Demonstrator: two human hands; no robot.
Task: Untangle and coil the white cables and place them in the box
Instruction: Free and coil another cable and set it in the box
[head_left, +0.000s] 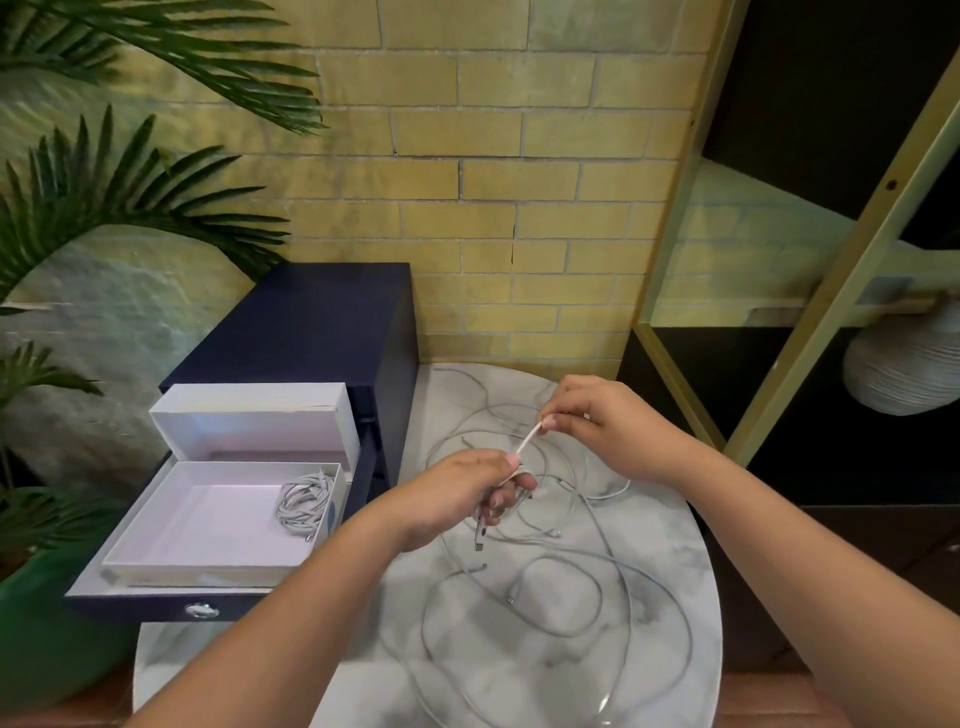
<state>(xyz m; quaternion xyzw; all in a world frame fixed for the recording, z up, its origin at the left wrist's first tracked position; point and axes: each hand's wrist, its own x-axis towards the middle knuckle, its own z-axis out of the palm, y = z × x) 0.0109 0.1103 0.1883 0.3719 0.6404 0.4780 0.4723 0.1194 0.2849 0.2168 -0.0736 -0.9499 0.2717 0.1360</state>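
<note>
Several white cables (561, 597) lie in loose tangled loops on the round marble table (675, 561). My left hand (457, 493) is closed around a small bundle of white cable, with plug ends hanging below the fingers. My right hand (592, 415) pinches the same cable a short way up, and the piece between the hands is pulled taut. The open white box (171, 540) sits to the left on a pulled-out drawer. One coiled white cable (304, 499) lies in the box's right corner.
The box lid (249, 415) stands behind the box on a dark blue drawer cabinet (311, 332). A palm in a green pot (47, 623) fills the left side. A dark shelf unit with a ribbed white vase (904, 364) stands at the right, against a yellow brick wall.
</note>
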